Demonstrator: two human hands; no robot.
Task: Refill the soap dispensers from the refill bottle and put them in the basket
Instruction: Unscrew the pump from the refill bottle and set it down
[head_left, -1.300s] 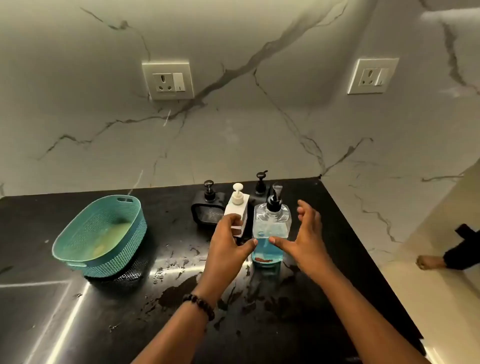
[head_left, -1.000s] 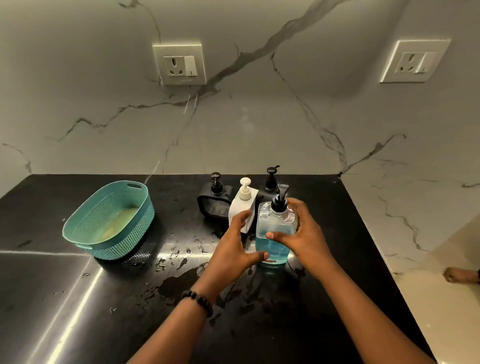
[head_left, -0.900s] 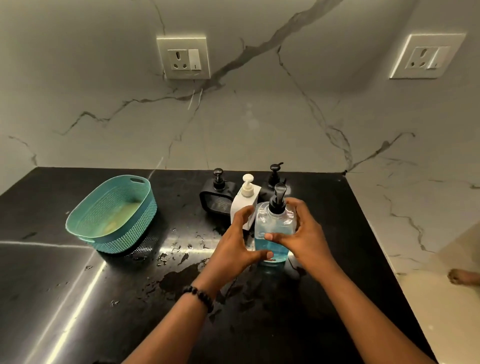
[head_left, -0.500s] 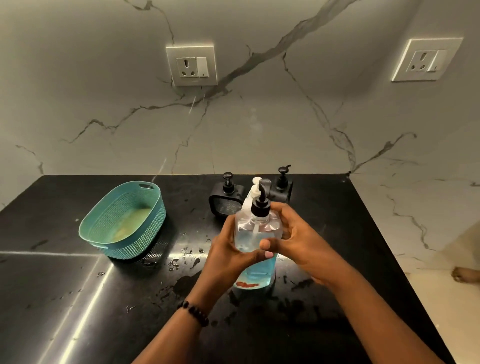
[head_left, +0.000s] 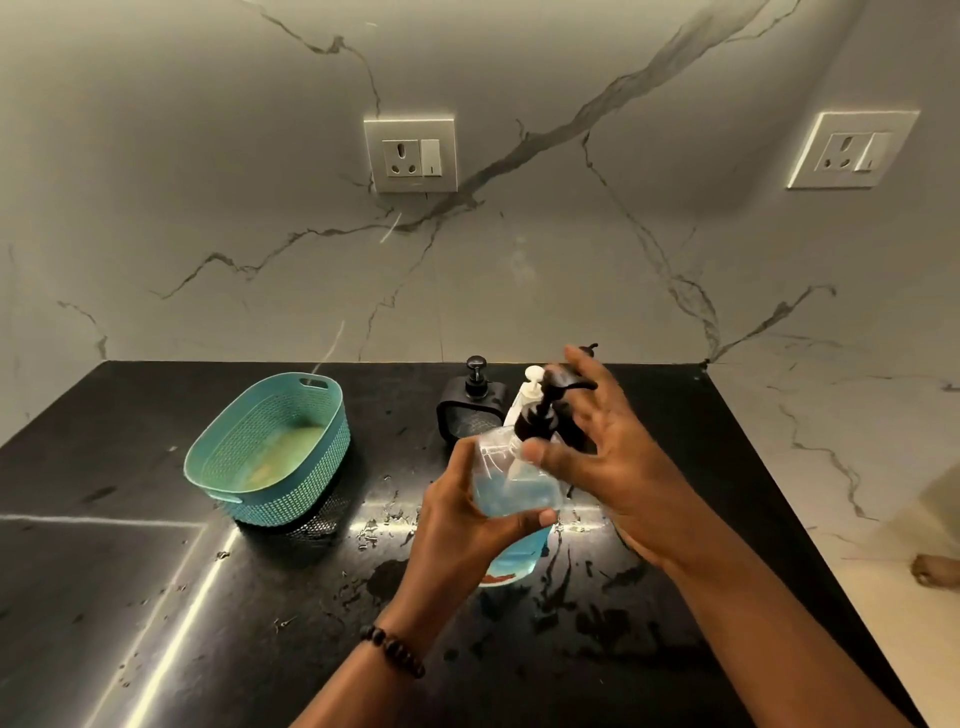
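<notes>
Both hands were on the clear plastic bottle of blue soap (head_left: 511, 493), raised over the wet black stone counter (head_left: 156, 597): the left hand (head_left: 457, 525) gripped its body, the right hand (head_left: 608, 457) pinched its black pump top (head_left: 540, 415), and wet fingers could have let it slip and spill.

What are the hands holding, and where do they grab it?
The left hand grips the clear bottle of blue soap round its body. The right hand has its grip at the black pump top.

Looks to me like home kitchen or bathroom: polished black stone counter (head_left: 156, 597), veined marble wall (head_left: 519, 291), two socket plates (head_left: 410, 155).
</notes>
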